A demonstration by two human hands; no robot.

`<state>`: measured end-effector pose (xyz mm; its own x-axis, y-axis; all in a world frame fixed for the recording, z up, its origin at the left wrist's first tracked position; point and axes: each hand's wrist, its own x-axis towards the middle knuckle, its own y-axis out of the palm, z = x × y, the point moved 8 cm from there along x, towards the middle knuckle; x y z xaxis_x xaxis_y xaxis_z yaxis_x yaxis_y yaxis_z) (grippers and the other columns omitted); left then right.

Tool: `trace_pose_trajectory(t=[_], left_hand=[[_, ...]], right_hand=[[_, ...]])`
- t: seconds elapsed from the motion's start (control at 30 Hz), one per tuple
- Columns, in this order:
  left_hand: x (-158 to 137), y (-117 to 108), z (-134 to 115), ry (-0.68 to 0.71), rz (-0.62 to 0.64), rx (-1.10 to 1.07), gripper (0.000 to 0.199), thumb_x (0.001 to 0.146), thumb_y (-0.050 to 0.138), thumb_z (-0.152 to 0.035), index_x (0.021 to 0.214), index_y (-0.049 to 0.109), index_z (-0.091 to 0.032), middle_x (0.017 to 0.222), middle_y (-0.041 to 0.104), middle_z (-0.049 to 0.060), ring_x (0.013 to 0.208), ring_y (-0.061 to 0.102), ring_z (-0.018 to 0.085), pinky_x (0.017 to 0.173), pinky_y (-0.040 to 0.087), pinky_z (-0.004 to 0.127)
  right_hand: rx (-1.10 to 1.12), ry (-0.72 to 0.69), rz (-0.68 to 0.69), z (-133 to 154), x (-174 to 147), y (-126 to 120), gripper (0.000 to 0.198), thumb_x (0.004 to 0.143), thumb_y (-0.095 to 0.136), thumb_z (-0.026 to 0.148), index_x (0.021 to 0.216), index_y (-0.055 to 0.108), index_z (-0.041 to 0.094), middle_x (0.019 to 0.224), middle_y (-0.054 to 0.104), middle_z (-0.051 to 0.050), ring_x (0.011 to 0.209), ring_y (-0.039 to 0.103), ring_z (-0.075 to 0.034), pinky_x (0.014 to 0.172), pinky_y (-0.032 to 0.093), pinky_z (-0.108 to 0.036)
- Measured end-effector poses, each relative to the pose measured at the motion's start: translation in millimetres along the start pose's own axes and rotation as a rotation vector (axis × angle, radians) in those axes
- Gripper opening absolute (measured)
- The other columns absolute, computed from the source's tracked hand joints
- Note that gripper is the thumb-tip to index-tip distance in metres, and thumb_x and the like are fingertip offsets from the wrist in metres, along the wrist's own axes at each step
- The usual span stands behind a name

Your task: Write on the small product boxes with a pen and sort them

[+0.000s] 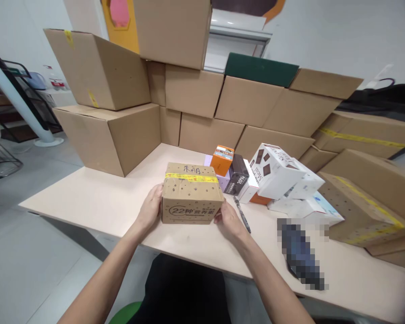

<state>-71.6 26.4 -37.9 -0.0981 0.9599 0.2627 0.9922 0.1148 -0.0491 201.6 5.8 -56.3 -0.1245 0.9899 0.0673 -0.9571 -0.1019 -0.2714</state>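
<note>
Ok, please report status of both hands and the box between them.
Left hand and right hand against opposite sides of box. Apparently resting on table, yellow tape across top. Pen beside right hand.

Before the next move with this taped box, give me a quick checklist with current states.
1. Left hand against the left side of the brown rectangular cardboard box: ok
2. Right hand against its right side: ok
3. Printed yellow tape spanning the box top: ok
4. Slim dark patterned pen well away from the right hand: not ok, lies close by
5. Firmness of hold: cannot tell
6. Box contents: cannot tell, box closed
</note>
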Motion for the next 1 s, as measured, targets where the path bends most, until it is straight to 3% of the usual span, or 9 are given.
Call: trace_pose_trajectory(t=[0.07,0.13,0.23,0.4,0.67,0.8,0.9,1.0], left_hand=[[-0.5,2.0,-2.8,0.043,0.054,0.045,0.049,0.096,0.042,-0.058,0.123,0.065,-0.024,0.134,0.062,0.009,0.134,0.049,0.028,0.115,0.034,0.046],[-1.5,0.2,-7.1,0.091,0.076,0.028,0.049,0.097,0.043,-0.054,0.132,0.06,-0.024,0.144,0.055,0.009,0.14,0.043,0.028,0.121,0.026,0.045],[-2.8,0.2,-16.3,0.158,0.107,-0.054,0.049,0.097,0.046,-0.048,0.138,0.056,-0.023,0.149,0.051,0.009,0.142,0.041,0.028,0.121,0.028,0.045],[-6.6,4.7,-17.8,0.144,0.101,-0.189,0.046,0.094,0.051,-0.041,0.135,0.057,-0.021,0.142,0.057,0.009,0.138,0.045,0.03,0.117,0.035,0.044],[-22.6,-1.4,-13.8,0.113,-0.032,-0.192,0.048,0.096,0.046,-0.049,0.137,0.05,-0.026,0.144,0.051,0.01,0.134,0.048,0.029,0.111,0.042,0.046],[-28.1,-8.1,-22.1,0.279,-0.105,-0.087,0.049,0.096,0.046,-0.049,0.14,0.047,-0.027,0.146,0.049,0.011,0.133,0.048,0.029,0.112,0.039,0.047],[-33.6,-16.8,-28.0,0.43,-0.21,0.0,0.045,0.095,0.047,-0.045,0.137,0.05,-0.027,0.141,0.05,0.01,0.126,0.052,0.028,0.107,0.043,0.048],[-44.0,-21.8,-42.9,0.575,-0.323,0.112,0.04,0.094,0.047,-0.041,0.131,0.056,-0.027,0.133,0.052,0.009,0.127,0.05,0.03,0.106,0.044,0.05]], right_hand=[[-0.027,-0.068,-0.006,7.4,-1.3,-0.4,0.068,0.093,0.026,0.073,0.113,0.065,0.022,0.101,0.071,-0.011,0.082,0.067,-0.023,0.07,0.056,-0.037],[-0.012,-0.16,-0.001,18.9,-3.1,0.0,0.063,0.096,0.028,0.069,0.123,0.064,0.024,0.119,0.069,-0.011,0.104,0.066,-0.025,0.093,0.053,-0.041],[0.088,-0.238,0.022,28.9,-2.9,2.2,0.06,0.098,0.031,0.064,0.136,0.057,0.026,0.138,0.061,-0.008,0.129,0.054,-0.025,0.114,0.039,-0.041],[0.249,-0.218,-0.003,23.2,2.8,3.8,0.066,0.098,0.028,0.066,0.144,0.049,0.025,0.14,0.06,-0.006,0.136,0.049,-0.022,0.113,0.04,-0.041],[0.111,-0.164,0.013,27.4,-1.8,10.9,0.057,0.098,0.031,0.063,0.133,0.061,0.029,0.134,0.064,-0.006,0.122,0.059,-0.023,0.108,0.044,-0.042],[-0.142,-0.1,-0.295,22.1,-5.8,-26.5,0.06,0.097,0.032,0.063,0.122,0.065,0.021,0.114,0.069,-0.011,0.098,0.065,-0.023,0.085,0.053,-0.038],[-0.404,-0.087,-0.563,27.3,-18.3,-64.8,0.05,0.092,0.045,0.058,0.107,0.067,0.016,0.106,0.066,-0.015,0.095,0.062,-0.026,0.087,0.049,-0.041],[-0.695,0.134,-0.593,18.7,-24.5,-85.6,0.044,0.089,0.05,0.05,0.109,0.065,0.014,0.113,0.06,-0.019,0.103,0.059,-0.032,0.09,0.044,-0.046]])
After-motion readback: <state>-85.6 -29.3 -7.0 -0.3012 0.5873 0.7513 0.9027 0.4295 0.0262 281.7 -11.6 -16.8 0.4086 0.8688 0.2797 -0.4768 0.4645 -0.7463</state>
